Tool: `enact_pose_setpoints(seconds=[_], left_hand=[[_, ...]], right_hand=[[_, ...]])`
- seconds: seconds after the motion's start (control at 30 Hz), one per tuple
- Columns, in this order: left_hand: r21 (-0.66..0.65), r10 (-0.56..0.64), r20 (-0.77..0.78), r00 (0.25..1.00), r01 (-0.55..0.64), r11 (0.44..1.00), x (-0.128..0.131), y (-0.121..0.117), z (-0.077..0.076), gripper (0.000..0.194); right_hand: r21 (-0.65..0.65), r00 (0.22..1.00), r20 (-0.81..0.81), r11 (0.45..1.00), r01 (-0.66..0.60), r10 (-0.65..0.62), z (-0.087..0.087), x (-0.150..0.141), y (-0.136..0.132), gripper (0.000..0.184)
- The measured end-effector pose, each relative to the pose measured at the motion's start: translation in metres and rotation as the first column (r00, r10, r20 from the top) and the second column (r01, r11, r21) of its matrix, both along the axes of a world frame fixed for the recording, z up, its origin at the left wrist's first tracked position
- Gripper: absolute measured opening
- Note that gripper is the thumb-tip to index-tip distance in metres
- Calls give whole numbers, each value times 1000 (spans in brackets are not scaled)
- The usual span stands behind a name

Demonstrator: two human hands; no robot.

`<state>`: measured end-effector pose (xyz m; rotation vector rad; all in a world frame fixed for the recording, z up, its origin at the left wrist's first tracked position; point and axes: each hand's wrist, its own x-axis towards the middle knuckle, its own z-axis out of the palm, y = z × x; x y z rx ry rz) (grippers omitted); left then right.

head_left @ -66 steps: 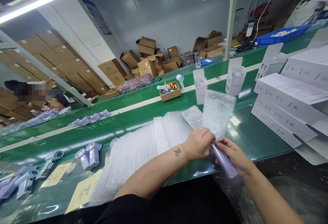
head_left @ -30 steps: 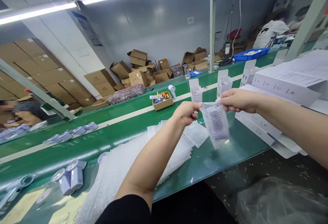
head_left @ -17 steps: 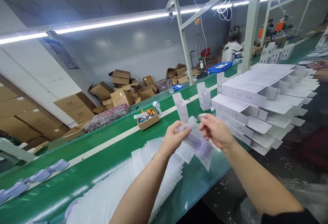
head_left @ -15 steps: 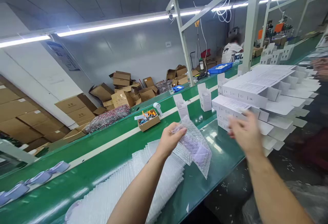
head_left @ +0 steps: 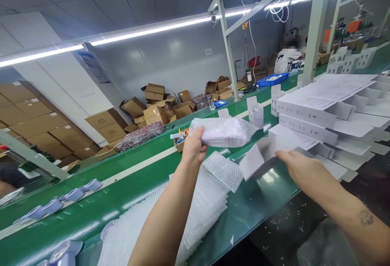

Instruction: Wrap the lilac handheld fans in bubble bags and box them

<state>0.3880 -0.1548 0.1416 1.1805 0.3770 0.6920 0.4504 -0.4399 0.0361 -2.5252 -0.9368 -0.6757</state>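
Observation:
My left hand (head_left: 195, 146) is closed on one end of a bubble-wrap bag (head_left: 225, 132). The bag lies almost level above the bench, and a lilac device shows blurred inside it. My right hand (head_left: 294, 162) grips the edge of a white carton (head_left: 258, 156), tilted with its flaps open towards the bag. Bag and carton are apart. Below my left hand, a fanned-out row of bubble-wrap bags (head_left: 201, 201) covers the bench, with one loose bubble-wrap bag (head_left: 224, 170) at its right end.
Stacked white cartons (head_left: 307, 111) stand at the right, with an upright carton (head_left: 255, 113) on the green conveyor (head_left: 137, 182). Several lilac devices (head_left: 73, 195) sit at the left. A small parts box (head_left: 179, 142) is partly behind my hand. A person (head_left: 286, 59) is in the back.
The lilac device went into the bubble-wrap bag. My right hand let go of the bag, reached to the carton stack and now holds a carton. My left hand raised the bag and turned it level.

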Motion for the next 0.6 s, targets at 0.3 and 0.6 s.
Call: enact_pose_setpoints(seconds=[0.3, 0.6], left_hand=[[920, 263, -128, 956, 16, 391, -4, -35, -22, 18], [824, 227, -433, 872, 485, -293, 4, -112, -26, 27]], right_hand=[[201, 910, -253, 938, -282, 328, -28, -9, 33, 46], [293, 910, -187, 905, -308, 370, -56, -13, 45, 53]])
